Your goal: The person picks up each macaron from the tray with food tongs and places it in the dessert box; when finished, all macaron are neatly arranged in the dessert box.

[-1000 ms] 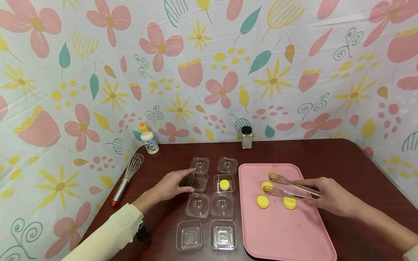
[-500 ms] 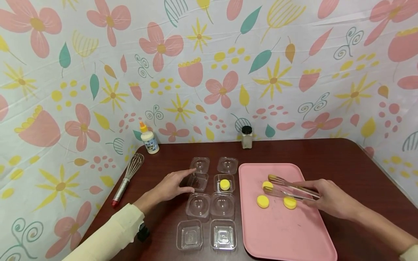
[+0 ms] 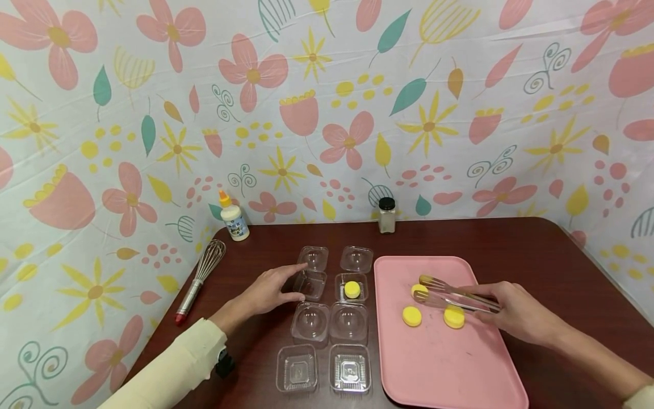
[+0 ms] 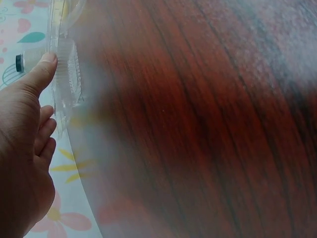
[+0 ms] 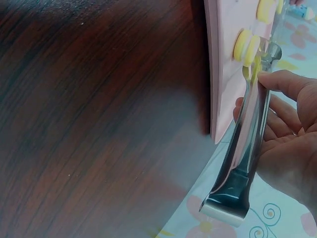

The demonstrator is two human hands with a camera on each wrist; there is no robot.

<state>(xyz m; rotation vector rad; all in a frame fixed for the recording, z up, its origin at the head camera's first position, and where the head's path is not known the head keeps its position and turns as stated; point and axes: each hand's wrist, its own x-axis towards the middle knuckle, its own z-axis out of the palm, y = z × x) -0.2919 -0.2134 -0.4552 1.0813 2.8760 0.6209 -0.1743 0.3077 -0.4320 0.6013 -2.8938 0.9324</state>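
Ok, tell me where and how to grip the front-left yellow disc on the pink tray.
Pinch the yellow disc across its round rim, probably from the right and above: it lies flat, and the right hand holds the tongs on that side.

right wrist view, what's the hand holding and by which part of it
The metal tongs, held in the right hand by their arms, partway between the bent end and the tips.

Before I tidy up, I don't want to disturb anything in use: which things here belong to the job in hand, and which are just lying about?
Seemingly in the job: tongs; pink tray; four yellow discs; clear boxes.
Seemingly just lying about: whisk; squeeze bottle; black-lidded jar.
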